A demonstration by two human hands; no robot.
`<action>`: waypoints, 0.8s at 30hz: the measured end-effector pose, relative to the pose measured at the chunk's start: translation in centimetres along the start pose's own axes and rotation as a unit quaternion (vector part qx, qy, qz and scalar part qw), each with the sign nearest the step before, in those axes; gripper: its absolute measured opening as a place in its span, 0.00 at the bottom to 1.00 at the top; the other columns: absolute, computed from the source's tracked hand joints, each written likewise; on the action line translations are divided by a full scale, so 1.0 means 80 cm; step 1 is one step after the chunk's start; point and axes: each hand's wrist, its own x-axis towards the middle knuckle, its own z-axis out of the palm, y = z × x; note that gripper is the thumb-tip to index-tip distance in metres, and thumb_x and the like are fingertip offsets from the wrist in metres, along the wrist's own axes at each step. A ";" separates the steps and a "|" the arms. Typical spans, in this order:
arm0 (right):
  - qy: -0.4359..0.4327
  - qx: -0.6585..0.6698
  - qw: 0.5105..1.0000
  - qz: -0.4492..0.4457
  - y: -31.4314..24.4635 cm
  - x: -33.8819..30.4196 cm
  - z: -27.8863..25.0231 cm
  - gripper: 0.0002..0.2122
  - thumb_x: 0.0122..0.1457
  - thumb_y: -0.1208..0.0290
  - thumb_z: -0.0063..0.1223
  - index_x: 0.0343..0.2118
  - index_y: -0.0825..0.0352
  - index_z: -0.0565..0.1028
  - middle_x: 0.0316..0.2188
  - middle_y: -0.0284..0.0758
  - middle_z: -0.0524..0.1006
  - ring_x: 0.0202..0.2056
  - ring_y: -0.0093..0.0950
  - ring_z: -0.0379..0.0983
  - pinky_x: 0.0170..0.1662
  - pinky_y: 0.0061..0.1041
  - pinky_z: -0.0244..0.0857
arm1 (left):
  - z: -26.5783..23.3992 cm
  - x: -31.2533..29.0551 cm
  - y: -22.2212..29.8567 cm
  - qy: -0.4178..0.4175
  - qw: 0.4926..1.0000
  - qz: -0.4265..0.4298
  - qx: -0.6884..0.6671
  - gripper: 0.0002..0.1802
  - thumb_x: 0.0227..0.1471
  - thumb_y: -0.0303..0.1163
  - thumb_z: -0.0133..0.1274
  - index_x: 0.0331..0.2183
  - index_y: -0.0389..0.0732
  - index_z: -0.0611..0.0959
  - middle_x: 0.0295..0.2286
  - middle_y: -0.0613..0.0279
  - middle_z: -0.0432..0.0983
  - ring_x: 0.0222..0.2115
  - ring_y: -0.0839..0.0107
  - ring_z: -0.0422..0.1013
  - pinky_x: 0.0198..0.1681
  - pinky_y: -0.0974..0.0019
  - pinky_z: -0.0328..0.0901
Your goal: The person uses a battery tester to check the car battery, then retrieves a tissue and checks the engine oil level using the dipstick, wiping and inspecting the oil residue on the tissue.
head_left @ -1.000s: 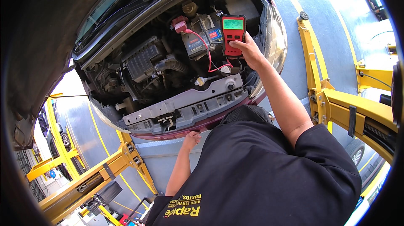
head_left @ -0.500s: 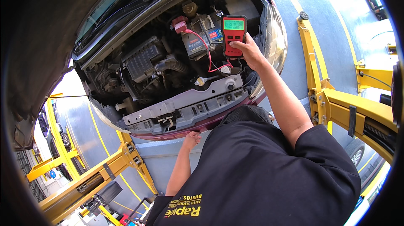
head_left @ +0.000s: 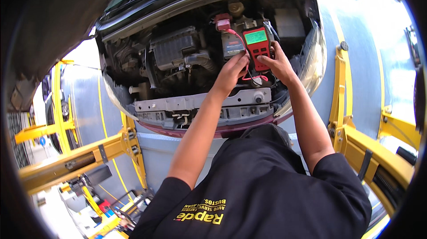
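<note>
My right hand [head_left: 278, 64] grips a red and black handheld battery tester [head_left: 260, 62], its thumb over the lower buttons and its green screen lit. My left hand [head_left: 231, 73] is raised to the tester's left edge, fingers closed beside the red lead [head_left: 240, 38]; what they pinch is hidden. Behind the tester, partly covered, sits the car battery [head_left: 232, 45]. A red clamp [head_left: 223, 22] is on the battery's far left corner, and the red lead runs from it toward the tester. Leads loop below the tester, close to both hands.
Around the hands lies the open engine bay, with a black air filter box [head_left: 172, 47] at left and a grey front crossmember [head_left: 191, 101] nearest me. Overhead at left is the raised hood [head_left: 40, 30]. Yellow lift arms [head_left: 84, 154] stand on both sides.
My left hand has risen from beside the front bumper to the tester's left side. The tester, still in my right hand, now tilts slightly. The view has shifted, moving the car rightward.
</note>
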 end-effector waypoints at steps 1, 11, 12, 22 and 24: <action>-0.018 0.015 1.000 -0.002 -0.003 0.001 0.003 0.27 0.60 0.69 0.62 0.58 0.70 0.63 0.47 0.40 0.77 0.48 0.26 0.75 0.53 0.28 0.70 | 0.005 0.019 0.000 -0.012 1.000 0.000 0.006 0.29 0.67 0.47 0.47 0.61 0.40 0.68 0.53 0.60 0.72 0.52 0.72 0.70 0.56 0.62 0.63; 0.042 -0.296 0.954 -0.033 -0.001 0.108 -0.076 0.26 0.63 0.52 0.54 0.56 0.69 0.71 0.54 0.47 0.76 0.50 0.43 0.76 0.50 0.39 0.72 | -0.001 0.031 -0.014 0.071 0.992 0.059 -0.082 0.36 0.57 0.29 0.61 0.62 0.36 0.64 0.46 0.59 0.76 0.45 0.72 0.77 0.46 0.67 0.75; 0.085 -0.373 0.923 -0.027 0.002 0.121 -0.071 0.27 0.63 0.51 0.54 0.55 0.70 0.71 0.53 0.48 0.76 0.50 0.45 0.76 0.51 0.39 0.71 | -0.001 0.030 -0.015 0.075 0.992 0.068 -0.074 0.36 0.57 0.29 0.61 0.62 0.36 0.63 0.46 0.59 0.76 0.45 0.72 0.77 0.47 0.68 0.74; 0.095 -0.580 0.803 0.093 0.027 0.170 -0.044 0.22 0.62 0.51 0.55 0.46 0.68 0.76 0.45 0.49 0.81 0.50 0.46 0.77 0.53 0.41 0.70 | 0.008 0.005 0.000 0.101 0.988 0.075 -0.091 0.34 0.54 0.26 0.62 0.60 0.30 0.68 0.47 0.54 0.77 0.47 0.70 0.75 0.53 0.65 0.68; 0.095 -0.585 0.800 0.089 0.025 0.171 -0.046 0.21 0.62 0.52 0.55 0.46 0.67 0.77 0.44 0.48 0.81 0.49 0.46 0.77 0.53 0.41 0.70 | 0.004 0.006 -0.003 0.095 0.991 0.073 -0.066 0.31 0.57 0.26 0.59 0.60 0.36 0.69 0.49 0.59 0.76 0.46 0.72 0.76 0.49 0.67 0.73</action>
